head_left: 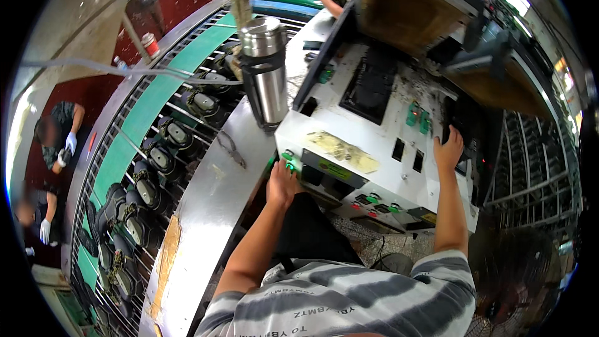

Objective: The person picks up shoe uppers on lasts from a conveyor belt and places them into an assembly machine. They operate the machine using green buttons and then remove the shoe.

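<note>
My left hand is at the front left corner of a white machine, its fingers stretched out against a green lit push button. Nothing shows in its grasp. Farther right, my right hand lies on the machine's top with fingers spread, beside the dark recess of the right station. Two green switches sit just beyond it. In the left station a dark sole-shaped pad lies in a black-framed opening, under a raised lid. More green and red buttons line the front panel.
A steel vacuum flask stands on the metal ledge at my left. Beyond it, a roller conveyor carries several dark shoes. Two people with gloves are at the far left; another person's arm reaches in behind the machine. A rack stands right.
</note>
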Demonstrator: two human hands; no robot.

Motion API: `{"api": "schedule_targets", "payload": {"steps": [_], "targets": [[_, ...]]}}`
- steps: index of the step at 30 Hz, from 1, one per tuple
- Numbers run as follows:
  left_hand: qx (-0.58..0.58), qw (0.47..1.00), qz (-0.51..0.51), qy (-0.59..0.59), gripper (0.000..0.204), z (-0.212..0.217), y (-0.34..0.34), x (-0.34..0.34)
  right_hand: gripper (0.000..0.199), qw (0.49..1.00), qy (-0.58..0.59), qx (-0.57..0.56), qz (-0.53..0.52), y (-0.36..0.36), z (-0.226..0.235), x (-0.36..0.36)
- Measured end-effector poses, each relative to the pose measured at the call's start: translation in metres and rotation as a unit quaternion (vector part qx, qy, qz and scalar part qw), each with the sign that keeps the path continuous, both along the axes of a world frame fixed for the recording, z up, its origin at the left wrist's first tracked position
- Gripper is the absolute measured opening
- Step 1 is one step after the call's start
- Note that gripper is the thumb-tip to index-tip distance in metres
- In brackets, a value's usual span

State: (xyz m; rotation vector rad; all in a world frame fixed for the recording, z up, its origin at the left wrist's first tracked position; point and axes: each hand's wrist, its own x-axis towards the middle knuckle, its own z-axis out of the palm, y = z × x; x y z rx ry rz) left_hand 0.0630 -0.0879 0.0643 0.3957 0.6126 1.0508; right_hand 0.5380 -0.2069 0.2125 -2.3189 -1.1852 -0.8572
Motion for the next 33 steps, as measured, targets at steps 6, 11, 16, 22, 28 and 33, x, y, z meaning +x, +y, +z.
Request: {"api": "schedule_targets", "payload": {"steps": [6,11,16,22,28,33], "targets": [[0.01,0.997,-0.056,0.059,0.066,-0.022,-0.002,-0.008,0.086,0.969,0.158,-0.061,-0.182,-0.013,0.065,0.065],[-0.054,0.993,-0.01,0.103,0.053,-0.04,-0.055,-0.092,0.115,0.897,0.368,-0.121,-0.212,0.001,0.052,0.146],[-0.08,0.984,0.109,0.116,0.044,-0.062,-0.119,-0.187,0.1,0.908,0.336,-0.144,-0.206,0.022,0.061,0.108],[-0.075,0.972,0.161,0.151,0.047,-0.031,-0.162,-0.21,0.093,0.951,0.17,0.141,-0.217,-0.039,0.053,0.034],[-0.033,0.975,0.099,0.194,0.034,-0.003,-0.193,-0.201,0.066,0.937,0.033,0.346,-0.035,-0.104,0.001,-0.033],[0.083,0.966,-0.049,0.239,0.039,0.025,-0.203,-0.177,0.048,0.781,0.291,0.509,0.215,-0.125,-0.004,-0.114]]}}
